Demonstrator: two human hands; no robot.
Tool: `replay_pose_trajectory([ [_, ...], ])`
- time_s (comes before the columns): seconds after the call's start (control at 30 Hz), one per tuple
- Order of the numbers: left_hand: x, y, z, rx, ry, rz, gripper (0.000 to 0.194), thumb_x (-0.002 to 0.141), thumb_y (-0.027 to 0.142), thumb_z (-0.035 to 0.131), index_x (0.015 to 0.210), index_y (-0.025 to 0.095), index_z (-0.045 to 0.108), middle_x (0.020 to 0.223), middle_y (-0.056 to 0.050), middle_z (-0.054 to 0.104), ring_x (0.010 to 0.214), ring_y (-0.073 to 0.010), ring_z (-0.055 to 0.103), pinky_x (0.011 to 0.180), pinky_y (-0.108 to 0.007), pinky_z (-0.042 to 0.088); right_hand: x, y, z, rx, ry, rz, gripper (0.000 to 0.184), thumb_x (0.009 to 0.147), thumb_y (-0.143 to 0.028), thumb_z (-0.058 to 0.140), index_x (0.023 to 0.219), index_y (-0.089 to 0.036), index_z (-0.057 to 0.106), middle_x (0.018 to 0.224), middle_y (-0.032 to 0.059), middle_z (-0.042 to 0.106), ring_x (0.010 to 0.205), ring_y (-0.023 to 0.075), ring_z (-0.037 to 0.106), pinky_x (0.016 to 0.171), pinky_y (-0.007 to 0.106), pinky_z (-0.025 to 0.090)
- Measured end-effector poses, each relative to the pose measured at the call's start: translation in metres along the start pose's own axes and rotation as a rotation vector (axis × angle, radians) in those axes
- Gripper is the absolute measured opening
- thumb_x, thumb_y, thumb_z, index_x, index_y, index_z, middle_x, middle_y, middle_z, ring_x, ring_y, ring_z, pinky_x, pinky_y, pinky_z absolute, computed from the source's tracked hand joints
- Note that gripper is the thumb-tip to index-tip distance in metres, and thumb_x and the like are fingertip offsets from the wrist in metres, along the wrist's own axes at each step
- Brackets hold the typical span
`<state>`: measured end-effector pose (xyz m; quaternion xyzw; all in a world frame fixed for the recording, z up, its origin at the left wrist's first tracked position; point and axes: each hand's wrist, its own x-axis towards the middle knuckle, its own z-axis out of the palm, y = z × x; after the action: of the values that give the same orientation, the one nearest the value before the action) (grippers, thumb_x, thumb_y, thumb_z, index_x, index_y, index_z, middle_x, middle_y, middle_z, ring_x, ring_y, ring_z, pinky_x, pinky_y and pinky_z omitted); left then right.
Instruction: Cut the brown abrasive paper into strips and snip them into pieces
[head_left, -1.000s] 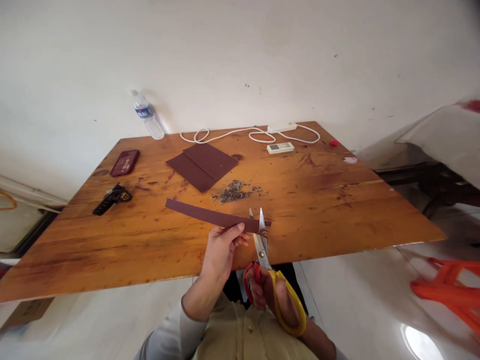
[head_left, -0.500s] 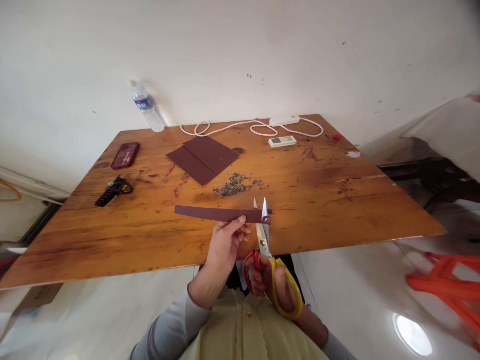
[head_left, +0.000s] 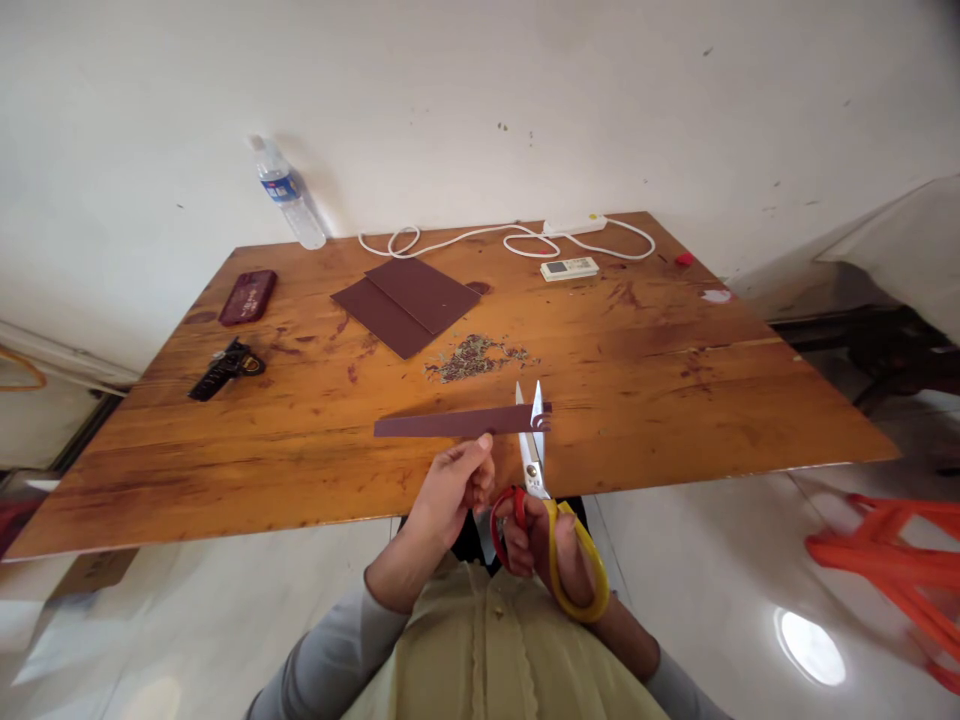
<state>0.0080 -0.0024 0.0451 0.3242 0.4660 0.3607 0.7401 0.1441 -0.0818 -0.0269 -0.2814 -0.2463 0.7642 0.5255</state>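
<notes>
My left hand (head_left: 456, 485) pinches a long dark-maroon strip of paper or card (head_left: 442, 422) by its lower edge, thumb on top. In my right hand (head_left: 546, 550) is a pair of scissors (head_left: 533, 468) with one red and one yellow handle. Its blades are parted and straddle the strip near the right end, where curved slits show. Behind the strip, small dark and pale clippings (head_left: 476, 358) lie scattered in a pile on the wooden table (head_left: 675, 410). Farther back rest two overlapping maroon sheets (head_left: 409, 305).
At the left are a dark red phone-like case (head_left: 247, 297) and a black claw clip (head_left: 227, 370). A plastic bottle (head_left: 289, 195) leans against the wall. A white remote (head_left: 569, 269) and a power strip with cord (head_left: 574, 224) are at the back. An orange stool (head_left: 885, 550) stands right.
The strip's left end has shifted right and dipped slightly, so the strip slants up to the right. The scissors stay parted around its right end. The view has tilted a little.
</notes>
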Motion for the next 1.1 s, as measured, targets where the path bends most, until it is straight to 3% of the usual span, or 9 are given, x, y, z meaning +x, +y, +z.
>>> replay_pose_trajectory([
  [0.1,-0.014,0.009,-0.003,0.229,-0.056,0.061,0.057,0.08,0.065,0.08,0.053,0.021,0.056,0.046,0.005,0.044,0.041,-0.0088,0.034,0.044,-0.025,0.026,-0.002,-0.002,0.0,-0.028,0.006,-0.001,0.077,0.073,-0.098,0.067,0.086,-0.022,0.066,0.069,-0.0054,0.043,0.053,0.0111,0.029,0.046,0.024,0.03],
  [0.17,-0.016,0.018,-0.003,0.387,0.047,0.301,0.046,0.089,0.053,0.074,0.057,0.022,0.061,0.05,0.002,0.051,0.048,-0.0127,0.046,0.052,-0.027,0.037,-0.003,-0.003,-0.001,-0.045,0.013,0.012,0.08,0.072,-0.1,0.064,0.087,-0.022,0.066,0.068,-0.0058,0.042,0.052,0.0109,0.029,0.046,0.024,0.03],
  [0.23,-0.009,0.026,-0.004,0.559,0.171,0.601,0.023,0.093,0.036,0.07,0.074,0.023,0.074,0.075,-0.004,0.073,0.076,-0.0203,0.067,0.076,-0.031,0.051,-0.005,-0.003,-0.003,-0.065,0.032,0.024,0.082,0.069,-0.101,0.065,0.09,-0.021,0.068,0.068,-0.0062,0.042,0.052,0.0103,0.027,0.046,0.024,0.03],
  [0.3,0.004,0.032,-0.007,0.722,0.22,0.769,0.017,0.094,0.025,0.064,0.094,0.024,0.081,0.105,-0.009,0.082,0.105,-0.0275,0.071,0.099,-0.039,0.051,-0.006,-0.004,-0.005,-0.088,0.05,0.023,0.084,0.068,-0.101,0.068,0.092,-0.02,0.07,0.068,-0.0064,0.042,0.052,0.0098,0.027,0.045,0.023,0.029],
  [0.33,0.012,0.034,-0.009,0.802,0.213,0.782,0.019,0.093,0.022,0.062,0.097,0.024,0.081,0.109,-0.011,0.082,0.107,-0.0291,0.07,0.102,-0.043,0.05,-0.007,-0.004,-0.006,-0.095,0.055,0.022,0.084,0.068,-0.101,0.068,0.092,-0.02,0.07,0.067,-0.0064,0.042,0.052,0.0097,0.027,0.045,0.023,0.028],
  [0.4,0.024,0.035,-0.013,0.923,0.177,0.745,0.02,0.093,0.019,0.06,0.091,0.024,0.079,0.098,-0.01,0.082,0.098,-0.0289,0.07,0.101,-0.046,0.049,-0.008,-0.004,-0.007,-0.1,0.062,0.019,0.085,0.067,-0.101,0.068,0.093,-0.02,0.07,0.066,-0.0066,0.043,0.051,0.0095,0.027,0.044,0.023,0.028],
  [0.5,0.032,0.034,-0.014,1.004,0.124,0.701,0.023,0.094,0.018,0.058,0.079,0.025,0.073,0.084,-0.006,0.079,0.087,-0.0259,0.069,0.096,-0.042,0.049,-0.009,-0.003,-0.01,-0.081,0.059,0.025,0.086,0.067,-0.1,0.069,0.097,-0.02,0.071,0.065,-0.0076,0.042,0.051,0.0094,0.026,0.044,0.023,0.027],
  [0.8,0.023,0.033,-0.01,1.025,0.165,0.693,0.024,0.094,0.016,0.058,0.076,0.024,0.072,0.081,-0.005,0.076,0.082,-0.0244,0.066,0.084,-0.037,0.046,-0.009,-0.003,-0.01,-0.046,0.008,0.032,0.082,0.069,-0.099,0.069,0.093,-0.021,0.071,0.067,-0.0072,0.04,0.051,0.0093,0.025,0.045,0.023,0.027],
  [1.1,0.017,0.03,-0.004,1.047,0.209,0.669,0.024,0.095,0.016,0.061,0.079,0.025,0.077,0.085,-0.005,0.08,0.085,-0.0255,0.069,0.085,-0.037,0.044,-0.008,0.002,-0.016,0.008,0.005,0.043,0.082,0.068,-0.099,0.069,0.092,-0.021,0.07,0.065,-0.0084,0.04,0.048,0.0075,0.025,0.042,0.02,0.025],
])
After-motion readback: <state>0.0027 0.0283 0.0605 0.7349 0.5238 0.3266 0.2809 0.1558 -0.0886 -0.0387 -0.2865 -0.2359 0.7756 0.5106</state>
